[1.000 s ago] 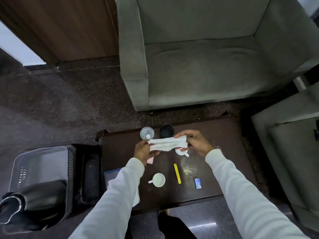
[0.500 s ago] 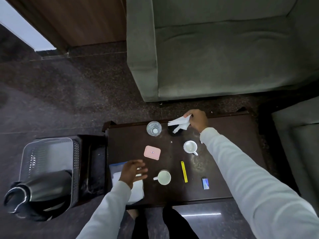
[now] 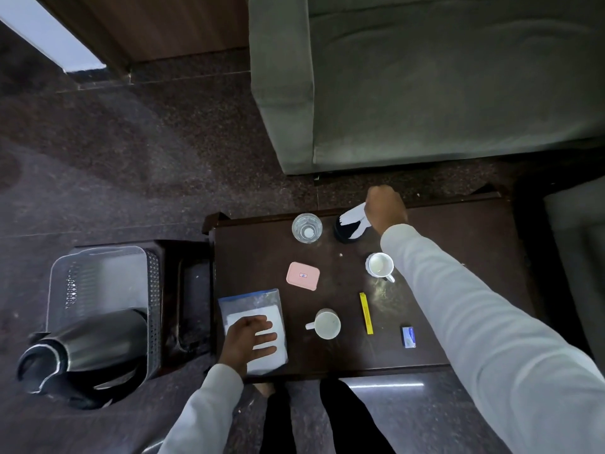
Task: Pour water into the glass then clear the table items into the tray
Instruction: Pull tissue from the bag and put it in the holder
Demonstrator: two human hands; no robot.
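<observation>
On the dark low table [image 3: 268, 253] the glass [image 3: 307, 228] stands upright near the far edge, with water in it. Just beside it, to the right, is a black cup [image 3: 343, 231]. The right hand [image 3: 386, 208] is above this cup, fingers closed on white folded napkins [image 3: 355, 215] whose ends point down and to the left into the cup. The left hand [image 3: 250, 339] lies flat with fingers spread on a plastic bag with white paper [image 3: 252, 309] at the near left corner. Between them are a pink case [image 3: 302, 276], two white mugs [image 3: 379, 265] [image 3: 325, 323], and a yellow stick [image 3: 366, 313] with its long axis running from far to near. A small blue box [image 3: 408, 336] lies near the right sleeve. The tray [image 3: 98, 276] stands on the floor to the left of the table, and a dark kettle [image 3: 82, 352] lies in it on its side.
</observation>
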